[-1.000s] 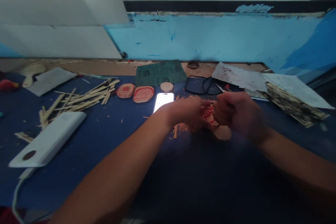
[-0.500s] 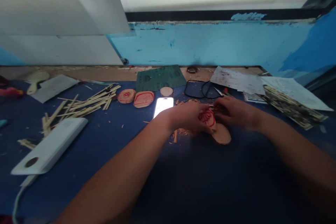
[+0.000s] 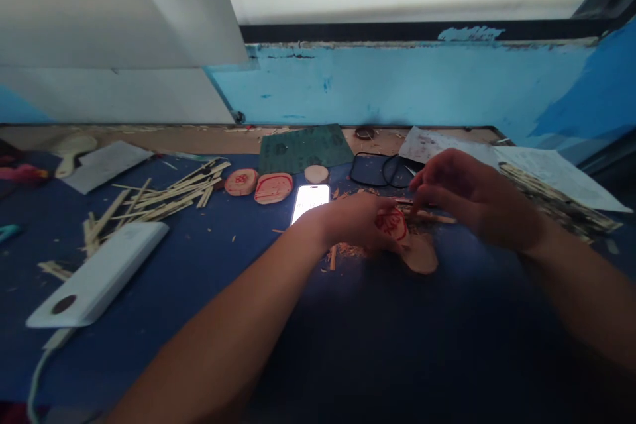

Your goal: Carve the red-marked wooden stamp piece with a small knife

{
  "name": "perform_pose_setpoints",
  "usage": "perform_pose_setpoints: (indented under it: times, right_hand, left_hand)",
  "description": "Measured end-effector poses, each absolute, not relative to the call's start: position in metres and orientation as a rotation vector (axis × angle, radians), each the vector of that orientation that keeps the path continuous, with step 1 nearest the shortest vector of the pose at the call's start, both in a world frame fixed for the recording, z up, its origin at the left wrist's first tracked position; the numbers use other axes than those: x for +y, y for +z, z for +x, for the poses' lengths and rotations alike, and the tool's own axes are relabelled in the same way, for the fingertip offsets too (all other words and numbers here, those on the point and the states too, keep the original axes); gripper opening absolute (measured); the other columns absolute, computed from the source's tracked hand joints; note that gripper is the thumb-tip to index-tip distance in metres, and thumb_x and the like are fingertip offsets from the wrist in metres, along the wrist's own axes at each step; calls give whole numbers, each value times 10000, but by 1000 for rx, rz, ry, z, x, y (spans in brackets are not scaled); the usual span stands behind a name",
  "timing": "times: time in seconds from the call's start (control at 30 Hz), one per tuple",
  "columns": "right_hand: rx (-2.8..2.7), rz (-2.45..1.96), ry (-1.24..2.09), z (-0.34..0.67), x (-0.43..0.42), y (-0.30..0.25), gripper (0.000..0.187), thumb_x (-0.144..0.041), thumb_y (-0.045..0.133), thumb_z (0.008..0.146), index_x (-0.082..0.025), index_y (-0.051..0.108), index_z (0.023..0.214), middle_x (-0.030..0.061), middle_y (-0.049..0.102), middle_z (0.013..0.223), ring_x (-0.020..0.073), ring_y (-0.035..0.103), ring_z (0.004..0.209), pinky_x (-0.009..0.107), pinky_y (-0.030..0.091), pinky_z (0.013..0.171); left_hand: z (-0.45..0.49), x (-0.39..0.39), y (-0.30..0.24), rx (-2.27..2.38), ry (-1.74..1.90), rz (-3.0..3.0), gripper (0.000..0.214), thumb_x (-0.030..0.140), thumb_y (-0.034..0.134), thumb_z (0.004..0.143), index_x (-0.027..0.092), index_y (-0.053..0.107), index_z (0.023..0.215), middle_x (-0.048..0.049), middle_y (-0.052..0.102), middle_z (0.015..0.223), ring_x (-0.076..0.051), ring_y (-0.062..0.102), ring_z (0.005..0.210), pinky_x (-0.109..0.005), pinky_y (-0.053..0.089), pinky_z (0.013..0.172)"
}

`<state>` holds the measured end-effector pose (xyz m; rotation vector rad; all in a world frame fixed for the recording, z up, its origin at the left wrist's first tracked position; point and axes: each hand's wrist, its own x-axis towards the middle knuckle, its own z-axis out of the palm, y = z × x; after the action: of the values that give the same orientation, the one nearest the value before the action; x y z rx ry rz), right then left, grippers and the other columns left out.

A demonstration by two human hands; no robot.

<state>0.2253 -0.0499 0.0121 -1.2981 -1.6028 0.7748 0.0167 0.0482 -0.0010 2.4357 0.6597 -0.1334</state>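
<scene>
Left hand (image 3: 355, 222): our fingers gripped the wooden disc (image 3: 417, 253), its red marking unreadable.
Right hand (image 3: 472, 195): our fingers hung open above a wood sliver (image 3: 430, 216).

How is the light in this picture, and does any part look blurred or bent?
In the head view, the phone screen glows brightly, the front of the blue mat sinks into dark shadow, the right hand looks slightly soft, and the wide lens seems to bend the blue wall near the edges.
</scene>
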Motion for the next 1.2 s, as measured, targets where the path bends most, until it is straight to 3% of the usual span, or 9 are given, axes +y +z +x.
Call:
perform_pose_setpoints:
  times: [0.17,0.27,0.4,0.57,0.7,0.83,0.93,1.03,1.2]
  right_hand:
    - [-1166,-1080,1096,207,-50,3,156,-336,735,969,-251,614,921,-36,504,725,121,496,626,267,447,578]
    - [-1021,-946,1201,198,-49,0,366,-413,675,1005,-212,547,727,-29,398,682,113,381,571,269,335,510]
    - [-1078,-739,1142,188,-52,-1,434,-542,613,1021,-227,534,732,-40,361,662,113,367,521,280,278,484]
    - [-1216,-823,1159,182,-56,-12,388,-461,546,1074,-216,553,774,-49,415,654,92,405,459,267,259,429]
    - [-1195,-849,1207,185,-57,-10,384,-452,530,1082,-211,576,786,-55,397,629,87,367,450,260,255,429]
    - [-1145,-837,1149,192,-58,-4,368,-438,553,1071,-212,598,784,-43,408,621,97,300,480,277,222,454]
    - [-1139,-881,1109,196,-56,-4,379,-421,575,1059,-207,615,749,-33,378,609,120,279,527,302,228,498]
    - [-1156,-901,1116,201,-54,-8,384,-460,610,1029,-216,641,735,-32,319,606,141,282,552,309,231,512]
    - [-1163,-907,1128,204,-52,-6,463,-498,659,989,-233,536,630,-11,339,621,163,327,564,325,269,512]
  left_hand:
    - [17,46,3,690,-146,2458,785,625,797,785,266,618,1460,-77,743,1177,-255,698,959,-295,456,725]
    - [18,45,3,681,-144,2462,766,606,808,788,267,623,1451,-80,740,1229,-267,701,1021,-302,473,806]
    - [18,49,-2,681,-127,2456,872,615,835,754,275,569,1511,-88,735,1273,-294,696,1090,-322,493,862]
    - [17,57,-8,553,-18,2338,729,495,889,735,241,672,1382,-80,748,1254,-272,704,1083,-352,523,933]
    - [18,62,-9,483,316,2307,724,323,903,749,224,628,1411,-85,730,1250,-270,673,1167,-407,520,1042]
    - [20,55,-7,452,712,2426,658,242,787,882,236,531,1488,-114,631,1322,-255,619,1231,-417,495,1095]
    - [20,47,-2,534,482,2632,390,195,577,998,237,610,1385,-99,629,1189,-226,645,1097,-370,528,988]
    - [18,46,1,609,257,2630,368,187,501,1014,198,597,1369,-89,684,1145,-215,664,1069,-336,523,944]
    - [19,55,2,741,520,2423,325,309,465,1062,193,622,1322,-77,745,1194,-208,690,1068,-344,519,951]
